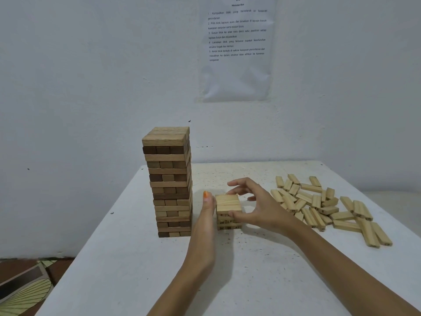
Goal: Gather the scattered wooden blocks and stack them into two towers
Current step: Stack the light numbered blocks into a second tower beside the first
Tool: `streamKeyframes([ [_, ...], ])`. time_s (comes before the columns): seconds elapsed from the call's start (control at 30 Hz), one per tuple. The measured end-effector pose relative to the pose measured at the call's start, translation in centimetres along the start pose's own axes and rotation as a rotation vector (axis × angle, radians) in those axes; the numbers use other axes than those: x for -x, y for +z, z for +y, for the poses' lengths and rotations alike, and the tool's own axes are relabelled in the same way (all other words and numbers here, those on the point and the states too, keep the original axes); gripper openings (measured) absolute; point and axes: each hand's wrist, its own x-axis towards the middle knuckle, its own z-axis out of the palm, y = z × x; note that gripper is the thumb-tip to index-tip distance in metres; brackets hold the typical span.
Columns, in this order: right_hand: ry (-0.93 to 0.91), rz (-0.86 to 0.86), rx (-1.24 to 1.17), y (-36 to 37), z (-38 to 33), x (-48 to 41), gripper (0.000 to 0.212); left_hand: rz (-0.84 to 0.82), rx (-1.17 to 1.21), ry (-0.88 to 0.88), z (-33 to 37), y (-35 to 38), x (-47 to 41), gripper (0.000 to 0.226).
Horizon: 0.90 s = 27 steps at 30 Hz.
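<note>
1. Short stack [228,207]: stands upright at mid-table, just right of the tall tower [169,181]. Its top blocks lie with the long axis left to right, a long side facing near. The layers below show dark printed marks on the near face; their count is hard to make out.
2. Left hand [206,215]: flat and on edge, fingers straight and pointing far, pressed against the stack's left side.
3. Right hand [257,206]: spread wide over the stack's right side, thumb laid on the near face, index tip at the far upper edge, other fingers free. It hides the right side.
4. Tall tower: upright, many crossed layers of mixed light and dark wood.
5. Loose blocks [319,206]: pale, lying flat at mixed angles on the right of the table [136,270], well apart from the stack.
6. Sheet [237,49]: on the far wall, print small; top edge cut off.
</note>
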Motion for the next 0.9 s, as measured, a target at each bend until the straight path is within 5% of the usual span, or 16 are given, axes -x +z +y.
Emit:
streamKeyframes([
  [0.3, 0.155, -0.177, 0.124, -0.7, -0.8, 2.8, 0.078, -0.004, 0.011, 0.029, -0.6, -0.2, -0.4, 0.032],
  [0.9, 0.101, -0.013, 0.222, 3.2, -0.5, 3.5, 0.059, -0.039, 0.013, 0.025, -1.1, 0.0, -0.8, 0.028],
])
